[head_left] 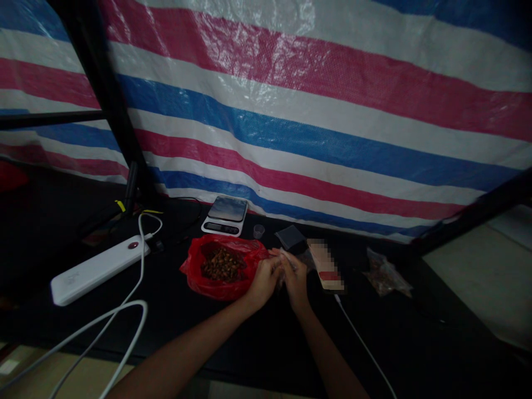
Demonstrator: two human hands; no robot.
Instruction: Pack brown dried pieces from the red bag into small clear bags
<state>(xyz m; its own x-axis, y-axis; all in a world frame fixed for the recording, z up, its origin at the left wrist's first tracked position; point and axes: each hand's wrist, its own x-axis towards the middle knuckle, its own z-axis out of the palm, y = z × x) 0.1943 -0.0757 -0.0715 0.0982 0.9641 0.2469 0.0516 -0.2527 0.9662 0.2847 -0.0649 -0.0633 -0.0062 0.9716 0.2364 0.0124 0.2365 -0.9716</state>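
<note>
Two bare hands of ours meet over a black tabletop (399, 338), pinching something small and translucent (286, 267) that we cannot make out clearly. Our left hand (264, 281), its fingers curled shut, sits at the edge of a crumpled red plastic bag (251, 271) that holds a heap of brown nut-like pieces (218, 264). Our right hand (296, 281), also closed, grips the same item from beside it. Behind them stand a silver digital kitchen scale (225, 215) and a small clear plastic cup (259, 231). To the right lie a dark square packet (290, 237), a blurred pink-and-white card (325, 265) and a clear plastic bag of brown bits (386, 274). A white power strip (97, 274) and white cables (141, 249) lie left, below a red, white and blue striped tarpaulin (316, 111).
</note>
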